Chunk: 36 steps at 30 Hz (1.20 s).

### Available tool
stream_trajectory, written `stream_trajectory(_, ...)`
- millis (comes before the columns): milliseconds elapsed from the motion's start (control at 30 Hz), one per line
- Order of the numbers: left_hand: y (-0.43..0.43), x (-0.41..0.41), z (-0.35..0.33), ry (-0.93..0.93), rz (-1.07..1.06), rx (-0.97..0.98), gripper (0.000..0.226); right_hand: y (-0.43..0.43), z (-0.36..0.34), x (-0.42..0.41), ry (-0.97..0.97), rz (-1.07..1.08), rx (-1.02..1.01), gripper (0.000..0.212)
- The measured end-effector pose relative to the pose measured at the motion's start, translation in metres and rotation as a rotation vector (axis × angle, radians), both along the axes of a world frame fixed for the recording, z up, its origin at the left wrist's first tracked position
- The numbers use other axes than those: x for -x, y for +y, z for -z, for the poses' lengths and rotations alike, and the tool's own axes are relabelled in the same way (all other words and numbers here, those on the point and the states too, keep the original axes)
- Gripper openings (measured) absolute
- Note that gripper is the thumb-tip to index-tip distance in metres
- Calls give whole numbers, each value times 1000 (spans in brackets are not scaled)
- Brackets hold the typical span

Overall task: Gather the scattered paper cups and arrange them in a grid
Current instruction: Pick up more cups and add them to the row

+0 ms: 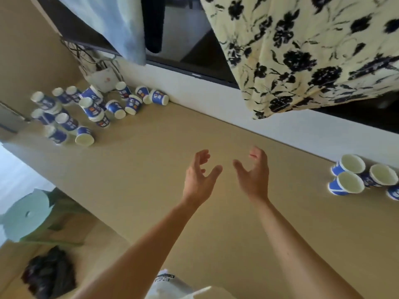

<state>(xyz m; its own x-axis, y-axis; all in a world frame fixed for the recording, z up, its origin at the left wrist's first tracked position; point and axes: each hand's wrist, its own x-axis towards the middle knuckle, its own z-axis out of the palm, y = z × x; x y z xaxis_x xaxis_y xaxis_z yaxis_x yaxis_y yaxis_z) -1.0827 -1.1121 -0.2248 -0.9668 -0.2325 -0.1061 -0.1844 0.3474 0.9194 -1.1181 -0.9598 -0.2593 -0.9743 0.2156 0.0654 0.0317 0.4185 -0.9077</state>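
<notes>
Paper cups (86,108) lie jumbled far left; both hands, left hand (199,175) and right hand (253,173), hover spread-fingered and empty, so a hasty sweep could topple them.

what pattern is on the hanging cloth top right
Pale yellow with black flowers, in the head view.

Table top (172,137): tan, smooth, matt, like laminated board. Scattered paper cups (92,108), far left: paper, blue printed outsides with a slight sheen, plain cream insides. Upright paper cups (350,182), right: the same printed paper, cream matt interiors, rolled rims. Wall strip (216,91) along the far edge: white, smooth, matt. Hanging floral cloth (313,50), far right: soft woven fabric, cream with a dark flower print. Light blue cloth (112,22), far: soft, matt.
</notes>
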Motion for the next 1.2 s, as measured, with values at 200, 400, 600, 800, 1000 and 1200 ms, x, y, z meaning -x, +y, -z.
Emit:
stream_trajectory(200, -148, 32, -3, 42, -108, -19, 54, -145, -10, 39, -49, -104, -16, 64)
stream_trajectory(400, -289, 58, 9, 38, -275, 37, 56, -265, -8, 67, -74, -223, -42, 62)
stream_trajectory(600, -406, 81, 42, -40, -395, 178, 55, -337, -5, 83, -85, -335, -94, 61)
stream_trajectory(800, -496, 119, 80, -212, -317, 526, 60, -358, 5, 94, -146, -390, -149, 59)
stream_trajectory(1000, -540, 141, 103, -344, -203, 713, 59, -352, 15, 105, -173, -413, -240, 60)
stream_trajectory(1200, -558, 153, 108, -303, -162, 809, 34, -351, 24, 116, -186, -416, -277, 59)
